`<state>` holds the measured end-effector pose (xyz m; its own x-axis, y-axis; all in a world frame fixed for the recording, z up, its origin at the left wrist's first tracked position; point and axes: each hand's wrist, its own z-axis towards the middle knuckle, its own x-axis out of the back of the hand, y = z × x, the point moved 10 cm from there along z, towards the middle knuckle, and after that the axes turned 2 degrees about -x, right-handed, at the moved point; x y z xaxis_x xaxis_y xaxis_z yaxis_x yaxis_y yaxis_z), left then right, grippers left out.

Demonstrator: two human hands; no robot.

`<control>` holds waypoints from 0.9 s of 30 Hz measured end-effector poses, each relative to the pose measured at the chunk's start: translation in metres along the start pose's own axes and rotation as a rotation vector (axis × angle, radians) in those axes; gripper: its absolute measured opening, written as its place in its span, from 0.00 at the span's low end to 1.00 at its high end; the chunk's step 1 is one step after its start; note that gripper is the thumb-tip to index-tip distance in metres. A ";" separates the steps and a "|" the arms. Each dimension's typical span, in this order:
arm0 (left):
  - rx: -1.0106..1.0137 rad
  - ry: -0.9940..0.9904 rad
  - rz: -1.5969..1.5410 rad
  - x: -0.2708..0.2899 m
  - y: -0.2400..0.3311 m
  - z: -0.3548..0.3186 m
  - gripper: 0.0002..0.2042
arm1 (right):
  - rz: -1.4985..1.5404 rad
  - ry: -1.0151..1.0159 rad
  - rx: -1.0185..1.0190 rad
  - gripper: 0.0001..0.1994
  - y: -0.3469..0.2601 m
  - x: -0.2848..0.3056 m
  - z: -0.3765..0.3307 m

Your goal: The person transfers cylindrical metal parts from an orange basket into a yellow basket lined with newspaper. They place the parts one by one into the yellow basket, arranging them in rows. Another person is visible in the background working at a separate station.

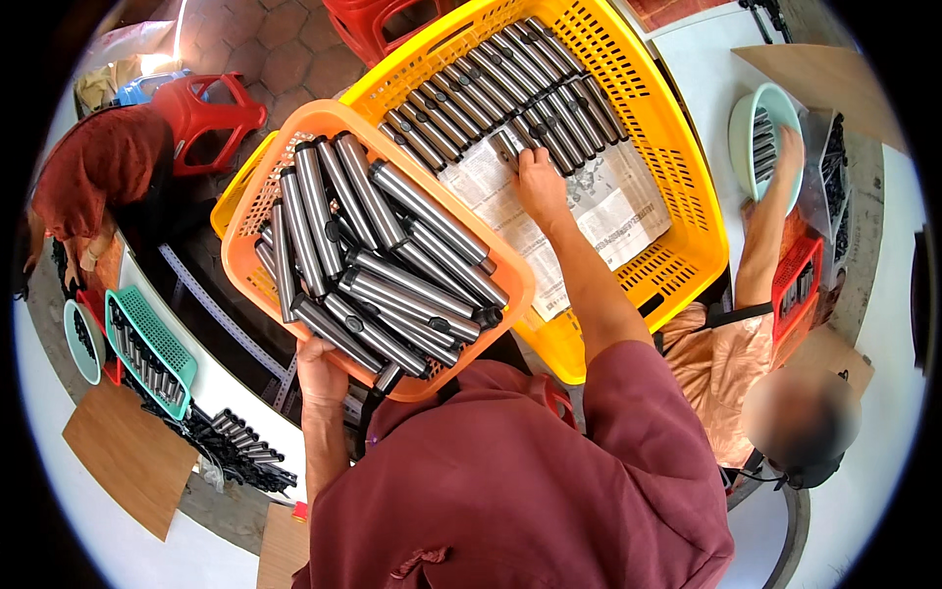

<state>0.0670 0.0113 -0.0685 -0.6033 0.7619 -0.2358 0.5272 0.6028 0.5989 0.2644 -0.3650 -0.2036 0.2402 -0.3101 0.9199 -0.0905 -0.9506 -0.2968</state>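
Rows (488, 86) seem the job: my left hand (322, 378) grips the orange basket (522, 294); upper middle, my right hand (543, 185) pinches a tube (503, 148) I'd next lay straight.

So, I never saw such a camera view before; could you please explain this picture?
There is no machine here: a person works by hand. The one picture comes from a wide fisheye camera on the person's head, looking down, so straight edges bend. The left hand holds the edge of an orange perforated plastic basket, heaped with silver metal cylinders with black ends. The right hand is inside a yellow perforated plastic basket, its fingers at one similar cylinder; the grip is partly hidden. There, more cylinders lie in rows on printed newspaper.
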 end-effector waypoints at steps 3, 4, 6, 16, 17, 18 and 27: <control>0.016 0.021 -0.027 0.001 -0.002 0.000 0.20 | -0.036 -0.017 -0.048 0.13 0.014 -0.007 -0.009; 0.022 0.021 -0.033 0.001 -0.003 0.000 0.20 | -0.054 -0.023 -0.058 0.13 0.020 -0.012 -0.011; 0.007 0.023 -0.023 0.003 -0.003 0.001 0.20 | -0.094 0.008 -0.042 0.10 0.027 -0.009 -0.013; 0.025 -0.023 -0.018 -0.001 -0.004 0.001 0.21 | -0.127 -0.014 -0.017 0.05 0.025 -0.008 -0.005; 0.025 -0.027 -0.014 -0.001 -0.004 0.001 0.21 | -0.122 -0.015 -0.011 0.05 0.024 -0.008 -0.005; 0.015 -0.036 -0.005 -0.003 -0.002 0.001 0.21 | -0.118 -0.017 -0.006 0.06 0.023 -0.008 -0.004; -0.019 -0.017 0.019 -0.021 0.011 -0.005 0.18 | 0.200 0.306 -0.018 0.17 0.025 0.060 -0.012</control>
<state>0.0830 0.0006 -0.0534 -0.5832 0.7770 -0.2370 0.5270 0.5839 0.6175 0.2650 -0.4067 -0.1526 -0.0839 -0.4692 0.8791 -0.1239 -0.8705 -0.4764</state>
